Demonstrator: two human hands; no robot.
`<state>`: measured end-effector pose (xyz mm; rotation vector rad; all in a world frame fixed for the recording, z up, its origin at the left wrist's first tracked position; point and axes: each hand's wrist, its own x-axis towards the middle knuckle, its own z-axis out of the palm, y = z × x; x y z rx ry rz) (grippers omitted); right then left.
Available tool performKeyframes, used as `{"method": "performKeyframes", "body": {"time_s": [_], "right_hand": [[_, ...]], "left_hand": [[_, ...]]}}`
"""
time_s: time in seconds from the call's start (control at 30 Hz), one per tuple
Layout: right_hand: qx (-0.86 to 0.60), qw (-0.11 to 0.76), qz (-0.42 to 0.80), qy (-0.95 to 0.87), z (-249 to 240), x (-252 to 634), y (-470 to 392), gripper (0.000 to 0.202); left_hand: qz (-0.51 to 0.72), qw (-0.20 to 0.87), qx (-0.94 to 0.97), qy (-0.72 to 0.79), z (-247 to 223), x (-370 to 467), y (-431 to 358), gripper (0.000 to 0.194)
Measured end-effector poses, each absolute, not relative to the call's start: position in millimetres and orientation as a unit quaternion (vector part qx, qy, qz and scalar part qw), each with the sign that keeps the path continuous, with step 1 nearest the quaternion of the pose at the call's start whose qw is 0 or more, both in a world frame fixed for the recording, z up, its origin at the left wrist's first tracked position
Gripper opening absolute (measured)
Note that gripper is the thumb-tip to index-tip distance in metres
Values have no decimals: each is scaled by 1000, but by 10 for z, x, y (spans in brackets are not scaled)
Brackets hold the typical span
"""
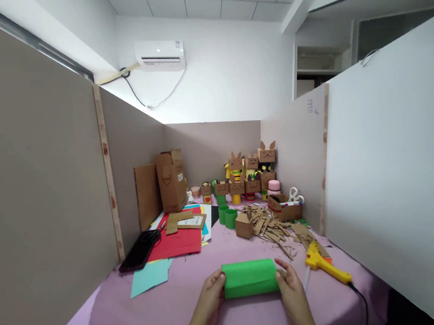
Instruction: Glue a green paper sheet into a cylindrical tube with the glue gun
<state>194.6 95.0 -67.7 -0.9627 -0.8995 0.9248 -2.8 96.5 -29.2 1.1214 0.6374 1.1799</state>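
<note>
A bright green paper roll [250, 278] lies crosswise near the front of the table, held at both ends. My left hand [213, 296] grips its left end, with the thumb on the near side. The right end is pinched by my right hand [291, 285], whose index finger is raised. Some fingertips of both hands are hidden behind or inside the roll. To the right of my right hand lies a yellow glue gun [326, 265]. Two short green paper tubes [231, 219] stand farther back, beside a small cardboard box [243, 225].
Cardboard strips [268, 226] are piled right of centre. Behind them are an open box [285, 208] with white scissors [295, 195] and several cardboard animal figures [237, 186]. Left are red paper [175, 244], a black phone-like slab [139, 254] and a tall cardboard box [171, 184]. Grey partitions [134, 130] flank the table.
</note>
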Motion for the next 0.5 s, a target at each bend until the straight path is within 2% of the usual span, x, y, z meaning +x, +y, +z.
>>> {"method": "performKeyframes", "body": {"time_s": [0.37, 0.5], "right_hand": [[-420, 701, 431, -383, -709, 1957, 916, 61], [-426, 709, 419, -375, -693, 1955, 896, 53]], "left_hand": [[527, 643, 479, 282, -294, -35, 970, 41], [543, 630, 472, 291, -330, -46, 987, 43]]}}
